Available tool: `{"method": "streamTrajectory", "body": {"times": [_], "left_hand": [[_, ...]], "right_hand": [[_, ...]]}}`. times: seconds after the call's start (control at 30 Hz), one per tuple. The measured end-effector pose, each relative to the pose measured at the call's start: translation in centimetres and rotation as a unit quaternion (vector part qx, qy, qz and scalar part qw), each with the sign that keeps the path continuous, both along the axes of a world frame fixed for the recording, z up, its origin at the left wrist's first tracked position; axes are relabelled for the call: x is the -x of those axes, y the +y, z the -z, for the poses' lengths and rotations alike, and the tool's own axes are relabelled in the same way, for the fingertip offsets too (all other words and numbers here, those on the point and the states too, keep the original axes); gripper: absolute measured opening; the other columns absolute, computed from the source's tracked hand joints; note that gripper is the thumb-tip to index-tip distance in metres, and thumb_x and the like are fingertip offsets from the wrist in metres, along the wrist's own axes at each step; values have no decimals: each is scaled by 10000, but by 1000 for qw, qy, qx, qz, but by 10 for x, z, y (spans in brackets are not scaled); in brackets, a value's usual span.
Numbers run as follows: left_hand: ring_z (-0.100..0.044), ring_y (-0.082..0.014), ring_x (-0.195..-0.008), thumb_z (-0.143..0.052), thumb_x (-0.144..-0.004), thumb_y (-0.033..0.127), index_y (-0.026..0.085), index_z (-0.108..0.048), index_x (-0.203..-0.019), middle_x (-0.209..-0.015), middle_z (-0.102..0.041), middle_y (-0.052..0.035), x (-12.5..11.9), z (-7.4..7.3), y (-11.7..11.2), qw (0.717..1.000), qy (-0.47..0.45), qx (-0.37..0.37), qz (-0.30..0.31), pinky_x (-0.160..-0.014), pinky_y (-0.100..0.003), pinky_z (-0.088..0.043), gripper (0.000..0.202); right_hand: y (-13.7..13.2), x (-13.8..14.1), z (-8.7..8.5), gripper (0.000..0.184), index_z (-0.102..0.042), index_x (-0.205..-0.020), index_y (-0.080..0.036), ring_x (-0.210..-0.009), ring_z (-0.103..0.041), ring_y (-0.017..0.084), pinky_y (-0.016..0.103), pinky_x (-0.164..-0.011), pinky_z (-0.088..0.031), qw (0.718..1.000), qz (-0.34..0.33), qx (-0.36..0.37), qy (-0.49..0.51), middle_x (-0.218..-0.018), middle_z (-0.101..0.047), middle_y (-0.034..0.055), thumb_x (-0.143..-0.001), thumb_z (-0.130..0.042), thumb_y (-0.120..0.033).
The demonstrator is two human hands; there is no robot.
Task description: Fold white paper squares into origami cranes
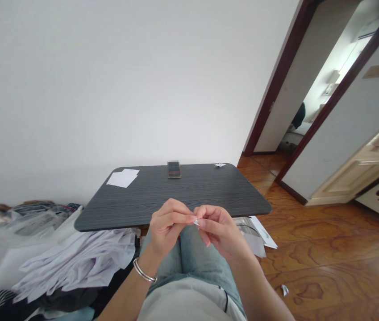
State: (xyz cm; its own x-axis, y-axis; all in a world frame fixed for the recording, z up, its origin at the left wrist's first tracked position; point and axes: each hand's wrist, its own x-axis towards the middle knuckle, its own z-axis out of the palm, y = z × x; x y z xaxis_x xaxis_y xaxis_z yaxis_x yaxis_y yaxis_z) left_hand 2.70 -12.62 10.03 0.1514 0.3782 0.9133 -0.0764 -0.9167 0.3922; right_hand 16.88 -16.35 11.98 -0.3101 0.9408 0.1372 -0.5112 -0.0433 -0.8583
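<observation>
My left hand (167,225) and my right hand (218,229) meet above my lap, just in front of the dark table's near edge. Both pinch a tiny white piece of folded paper (195,220) between thumb and fingertips; most of it is hidden by the fingers. A silver bangle (143,272) circles my left wrist. On the black wood-grain table (209,191) lie white paper sheets (122,178) at the far left, a phone (173,169) at the far middle, and a small folded paper figure (219,165) at the far right corner.
A heap of white cloth and clothes (58,258) fills the floor at left. Papers (254,234) lie on the floor under the table's right end, and a paper scrap (285,290) sits on the wooden floor. An open doorway (310,111) stands at right.
</observation>
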Motion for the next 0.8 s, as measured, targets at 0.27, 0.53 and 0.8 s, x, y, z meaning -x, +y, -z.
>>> {"method": "streamTrajectory", "body": {"times": [0.27,0.53,0.8], "left_hand": [[-582,-132,-692,-626,-742,-1,203,-692,-811,-740,-660,-19,-2,0,-1,1000,-12,18,16,-608,-271,-473,225],[-586,-130,-685,-625,-746,8,209,-691,-813,-739,-665,-17,-2,-1,-1,999,-16,21,25,-607,-269,-477,222],[-586,-130,-683,-627,-747,15,215,-695,-815,-744,-670,-19,-2,0,-1,999,-15,19,26,-602,-268,-477,222]], "right_hand": [[1,-2,0,192,-615,-622,-139,-299,-411,24,136,-294,-139,1000,2,-14,-7,-441,-498,-51,-670,-740,-276],[1,-1,-1,203,-612,-621,-138,-298,-414,25,138,-291,-144,999,14,-25,-20,-452,-514,-45,-662,-746,-285],[0,-1,-1,232,-587,-613,-139,-281,-368,21,143,-288,-140,999,14,-29,-37,-421,-505,-49,-671,-733,-309]]}}
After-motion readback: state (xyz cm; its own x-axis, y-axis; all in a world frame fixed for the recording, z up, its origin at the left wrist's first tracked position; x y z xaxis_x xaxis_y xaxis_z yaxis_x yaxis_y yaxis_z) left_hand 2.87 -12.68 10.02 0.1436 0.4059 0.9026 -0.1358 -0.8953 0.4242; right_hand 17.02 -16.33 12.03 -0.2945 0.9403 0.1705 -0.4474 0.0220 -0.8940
